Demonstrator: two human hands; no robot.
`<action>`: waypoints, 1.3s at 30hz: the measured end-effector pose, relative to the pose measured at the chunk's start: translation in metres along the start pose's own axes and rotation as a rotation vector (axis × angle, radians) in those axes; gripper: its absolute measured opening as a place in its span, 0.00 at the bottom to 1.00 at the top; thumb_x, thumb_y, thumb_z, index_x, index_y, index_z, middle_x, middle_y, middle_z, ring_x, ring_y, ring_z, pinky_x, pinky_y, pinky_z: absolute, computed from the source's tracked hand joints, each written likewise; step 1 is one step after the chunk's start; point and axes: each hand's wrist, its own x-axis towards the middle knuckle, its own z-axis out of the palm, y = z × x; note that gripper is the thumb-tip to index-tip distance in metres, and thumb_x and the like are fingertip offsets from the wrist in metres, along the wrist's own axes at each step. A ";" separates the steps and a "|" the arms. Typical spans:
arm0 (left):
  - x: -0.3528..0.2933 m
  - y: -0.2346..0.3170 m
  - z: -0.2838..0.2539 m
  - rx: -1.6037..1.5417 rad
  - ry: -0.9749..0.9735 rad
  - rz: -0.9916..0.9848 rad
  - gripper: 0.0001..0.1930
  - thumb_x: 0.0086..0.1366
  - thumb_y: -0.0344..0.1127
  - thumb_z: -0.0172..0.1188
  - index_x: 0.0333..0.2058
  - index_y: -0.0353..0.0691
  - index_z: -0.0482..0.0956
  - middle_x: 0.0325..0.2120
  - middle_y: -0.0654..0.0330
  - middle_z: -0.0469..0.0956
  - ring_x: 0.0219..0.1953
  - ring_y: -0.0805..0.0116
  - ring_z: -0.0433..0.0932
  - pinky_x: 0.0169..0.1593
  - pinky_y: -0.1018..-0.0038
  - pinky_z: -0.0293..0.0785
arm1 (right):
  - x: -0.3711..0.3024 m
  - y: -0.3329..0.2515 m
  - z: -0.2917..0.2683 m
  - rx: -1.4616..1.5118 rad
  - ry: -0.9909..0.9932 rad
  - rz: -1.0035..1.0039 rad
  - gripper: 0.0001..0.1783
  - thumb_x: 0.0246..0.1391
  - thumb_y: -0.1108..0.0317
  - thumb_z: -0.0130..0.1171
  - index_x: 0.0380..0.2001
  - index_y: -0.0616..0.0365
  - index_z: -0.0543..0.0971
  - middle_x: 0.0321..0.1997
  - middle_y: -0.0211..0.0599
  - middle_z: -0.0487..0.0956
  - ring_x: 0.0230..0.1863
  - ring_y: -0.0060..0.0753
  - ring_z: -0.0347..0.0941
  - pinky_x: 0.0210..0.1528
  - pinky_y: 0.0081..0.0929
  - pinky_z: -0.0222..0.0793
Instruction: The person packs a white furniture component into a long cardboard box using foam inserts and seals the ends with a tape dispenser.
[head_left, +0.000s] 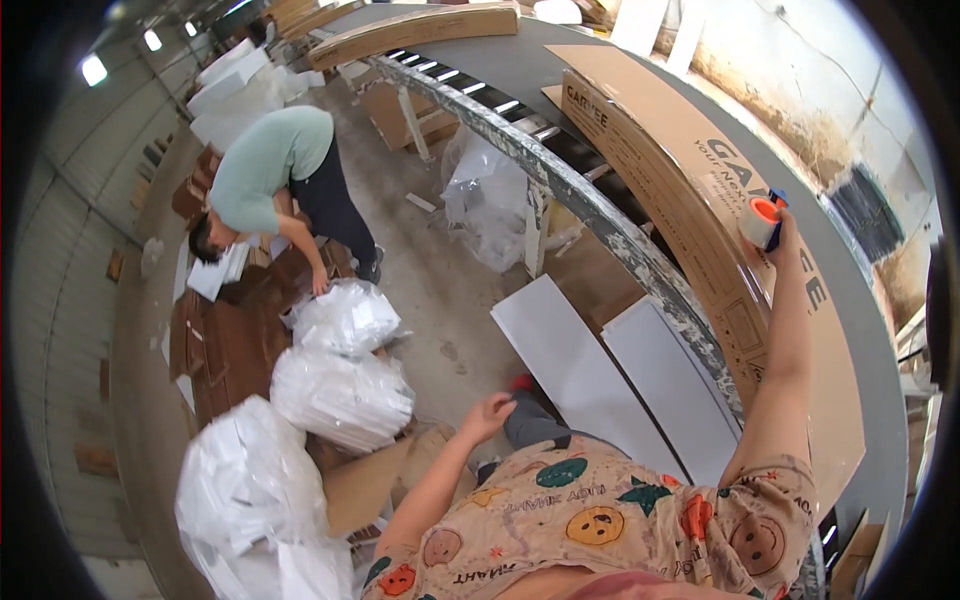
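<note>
Right of frame: blue tape dispenser with orange-cored white roll (760,231), clasped in right hand (787,236) over long brown cardboard carton (690,240), laid lengthwise on grey table (866,360), presumably for support. Lower centre: left hand (487,418), loosely curled; whether pinching anything, cannot tell.

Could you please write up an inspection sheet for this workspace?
Surface: grey worktop alongside rollers.
Job's things: long flat carton lying along the worktop; tape dispenser with an orange-cored roll, over the carton.
Clutter: stuffed plastic bags and brown boards on the left; white panels beside the roller frame.
Hands: right hand grips the dispenser; left hand near the leg, contents unclear.
Cables: nothing clearly seen.
Surroundings: co-worker bending, one hand at a bag; stained wall on the right.
</note>
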 end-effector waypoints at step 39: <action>0.775 0.381 -0.214 -0.369 0.192 0.649 0.37 0.63 0.52 0.54 0.61 0.29 0.55 0.59 0.46 0.59 0.60 0.53 0.61 0.61 0.61 0.58 | -0.034 0.074 0.159 -1.428 1.515 -0.546 0.11 0.53 0.62 0.54 0.35 0.54 0.81 0.41 0.35 0.76 0.46 0.42 0.69 0.49 0.36 0.65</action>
